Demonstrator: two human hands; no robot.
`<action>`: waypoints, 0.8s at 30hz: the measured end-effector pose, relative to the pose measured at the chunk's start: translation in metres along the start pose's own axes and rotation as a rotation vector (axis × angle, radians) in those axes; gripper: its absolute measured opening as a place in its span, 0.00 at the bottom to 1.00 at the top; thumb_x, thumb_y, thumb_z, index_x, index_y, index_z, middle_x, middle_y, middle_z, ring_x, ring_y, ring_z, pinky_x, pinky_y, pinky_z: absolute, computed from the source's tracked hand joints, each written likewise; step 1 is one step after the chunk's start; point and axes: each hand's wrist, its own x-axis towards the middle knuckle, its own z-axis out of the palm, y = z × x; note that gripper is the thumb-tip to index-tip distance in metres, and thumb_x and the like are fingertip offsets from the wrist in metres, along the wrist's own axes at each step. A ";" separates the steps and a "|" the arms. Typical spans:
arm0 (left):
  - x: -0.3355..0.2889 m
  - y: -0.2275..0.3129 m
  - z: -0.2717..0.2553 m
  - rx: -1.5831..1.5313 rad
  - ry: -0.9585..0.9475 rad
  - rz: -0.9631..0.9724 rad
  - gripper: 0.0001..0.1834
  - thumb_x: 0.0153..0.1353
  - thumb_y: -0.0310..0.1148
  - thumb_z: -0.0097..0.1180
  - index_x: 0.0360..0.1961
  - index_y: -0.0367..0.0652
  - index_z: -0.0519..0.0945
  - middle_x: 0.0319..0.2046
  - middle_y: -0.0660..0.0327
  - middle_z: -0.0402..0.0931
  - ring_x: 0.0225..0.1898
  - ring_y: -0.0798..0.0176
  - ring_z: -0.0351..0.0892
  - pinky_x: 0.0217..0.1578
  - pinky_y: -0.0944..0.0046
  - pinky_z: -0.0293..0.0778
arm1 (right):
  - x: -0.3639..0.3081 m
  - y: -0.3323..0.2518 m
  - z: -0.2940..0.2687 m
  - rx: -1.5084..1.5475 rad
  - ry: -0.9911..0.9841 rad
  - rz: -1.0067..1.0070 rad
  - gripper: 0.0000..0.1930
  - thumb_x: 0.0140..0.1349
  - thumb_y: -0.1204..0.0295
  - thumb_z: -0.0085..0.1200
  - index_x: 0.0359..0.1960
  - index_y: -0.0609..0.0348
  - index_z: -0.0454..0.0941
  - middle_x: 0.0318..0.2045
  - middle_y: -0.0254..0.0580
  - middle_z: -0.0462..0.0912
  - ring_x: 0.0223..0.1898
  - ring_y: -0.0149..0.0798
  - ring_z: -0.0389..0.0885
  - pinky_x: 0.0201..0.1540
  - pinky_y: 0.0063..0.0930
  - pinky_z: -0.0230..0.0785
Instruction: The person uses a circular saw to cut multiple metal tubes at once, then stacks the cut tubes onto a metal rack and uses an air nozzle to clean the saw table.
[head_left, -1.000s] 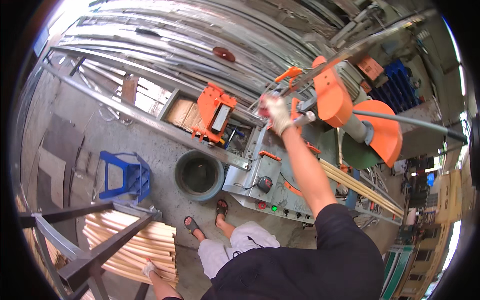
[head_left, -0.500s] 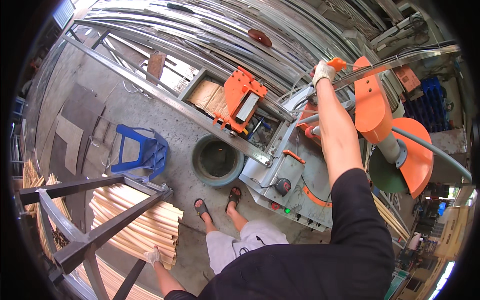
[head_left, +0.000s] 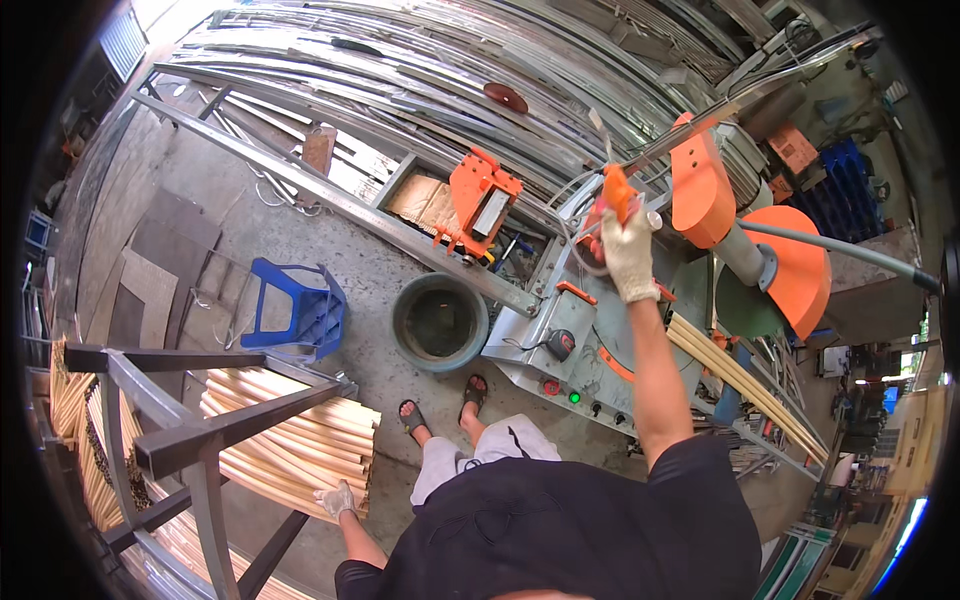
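My right hand (head_left: 630, 257), in a pale work glove, is closed round an orange-handled tool (head_left: 618, 193) with a slim pale tip, smeared by motion. It is over the table of an orange-and-grey cutting machine (head_left: 512, 345), left of the orange blade guard (head_left: 795, 265). At lower left, my gloved left hand (head_left: 337, 499) lies at the near end of a stack of pale wood-coloured rods (head_left: 280, 430). Its fingers stretch over the rod ends. An orange clamp block (head_left: 483, 200) sits on the machine's long metal rail (head_left: 330, 195).
A dark metal frame (head_left: 200, 445) surrounds the stack near my left arm. A blue plastic stool (head_left: 295, 308) and a round grey tub (head_left: 440, 320) stand on the floor. Several pale rods (head_left: 745, 385) project right of the machine. Long metal profiles (head_left: 420, 75) lie behind.
My right hand has come back toward me and left with the orange-handled tool, away from the machine's upper bar. My left hand has shifted slightly over the rod ends. The view has shifted a little.
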 end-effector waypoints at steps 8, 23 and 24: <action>0.012 -0.045 -0.003 -0.120 0.194 0.157 0.50 0.48 0.46 0.67 0.63 0.23 0.58 0.59 0.33 0.64 0.61 0.37 0.66 0.63 0.51 0.64 | -0.091 0.050 0.020 -1.004 -0.621 -0.293 0.25 0.62 0.58 0.57 0.59 0.55 0.71 0.47 0.60 0.77 0.44 0.57 0.82 0.45 0.46 0.75; 0.012 -0.168 -0.004 -0.141 -0.071 -0.133 0.56 0.53 0.53 0.67 0.68 0.24 0.51 0.64 0.33 0.59 0.68 0.37 0.57 0.65 0.49 0.62 | -0.104 0.103 0.037 -1.270 -0.550 0.120 0.32 0.59 0.44 0.57 0.45 0.66 0.80 0.40 0.60 0.84 0.44 0.57 0.83 0.48 0.45 0.74; 0.014 -0.171 -0.002 -0.121 -0.078 -0.121 0.56 0.52 0.52 0.67 0.68 0.24 0.51 0.64 0.34 0.59 0.67 0.37 0.59 0.65 0.49 0.63 | -0.105 0.112 0.032 -1.296 -0.592 0.092 0.32 0.59 0.43 0.56 0.44 0.66 0.81 0.40 0.60 0.84 0.44 0.56 0.83 0.48 0.45 0.74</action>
